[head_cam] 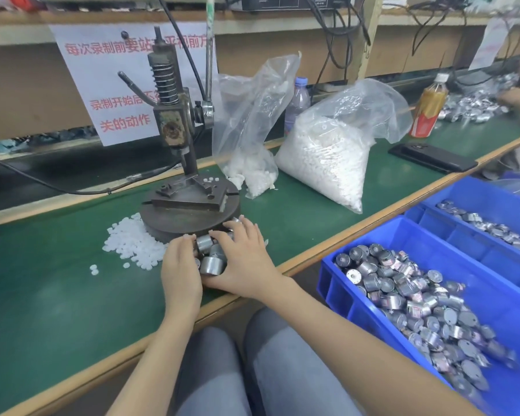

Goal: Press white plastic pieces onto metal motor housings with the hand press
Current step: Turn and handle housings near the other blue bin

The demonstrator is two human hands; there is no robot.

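Grey-clad knees fill the bottom of the view, below the wooden front edge of the green-matted surface. Just past that edge, the left hand and right hand cup a small cluster of metal motor housings: short, shiny cylinders lying on their sides. Left hand: fingers curled against the cluster's left side. Right hand: fingers spread flat over the top and right side; neither hand visibly lifts a housing. Beside the left hand, a loose heap of white plastic pieces, small, round and translucent, lies against the round dark steel base of the hand press, whose coil-sprung column and lever stand upright. A few white pieces rest on the press's flat fixture plate. Off the surface's right edge, a blue plastic bin holds many more motors. Farther back stand two crinkled clear bags of white parts, with a black phone near the right edge.
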